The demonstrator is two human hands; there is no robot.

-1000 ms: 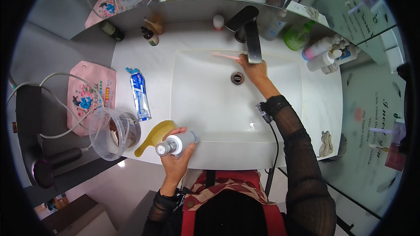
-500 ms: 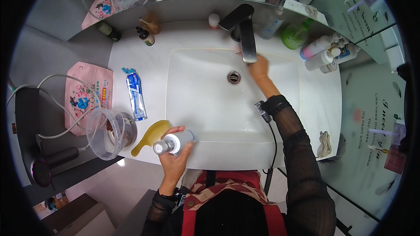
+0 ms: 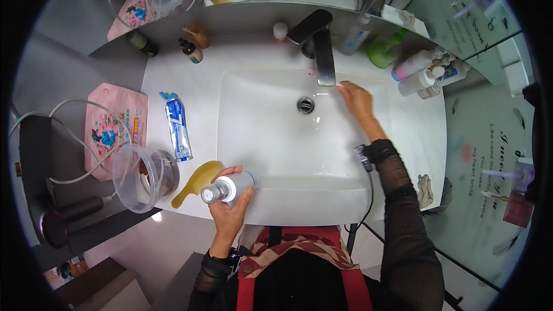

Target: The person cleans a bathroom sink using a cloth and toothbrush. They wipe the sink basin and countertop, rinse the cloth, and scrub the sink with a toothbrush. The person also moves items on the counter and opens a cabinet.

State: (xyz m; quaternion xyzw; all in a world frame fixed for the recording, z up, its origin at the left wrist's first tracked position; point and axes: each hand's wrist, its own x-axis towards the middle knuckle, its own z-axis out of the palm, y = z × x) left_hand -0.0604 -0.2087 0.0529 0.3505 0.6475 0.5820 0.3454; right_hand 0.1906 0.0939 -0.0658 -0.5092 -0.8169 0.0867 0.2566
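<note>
My left hand (image 3: pixel 231 210) is wrapped round a white bottle (image 3: pixel 237 188) with a silver cap, tilted at the front left of the basin. My right hand (image 3: pixel 360 106) is over the right side of the white washbasin (image 3: pixel 265 138), beside the spout of the black faucet (image 3: pixel 325 60). Its fingers are curled together, slightly blurred. A small pale spot shows at the fingertips, and I cannot make out what it is. Wet glints show beside the drain (image 3: pixel 306 105). Next to the bottle lies a yellow scoop (image 3: pixel 201 181).
At left are a blue-white tube (image 3: pixel 179 126), a clear plastic tub (image 3: pixel 135 178), a pink pouch (image 3: pixel 115 126) and a dropper bottle (image 3: pixel 190 50). A green bottle (image 3: pixel 385 52) and several white bottles (image 3: pixel 416 82) stand at back right. A crumpled cloth (image 3: pixel 425 191) lies front right.
My right hand has drawn away from the faucet spout, to the right and slightly nearer me. Glints now show below the drain. My left hand holds the bottle in nearly the same place.
</note>
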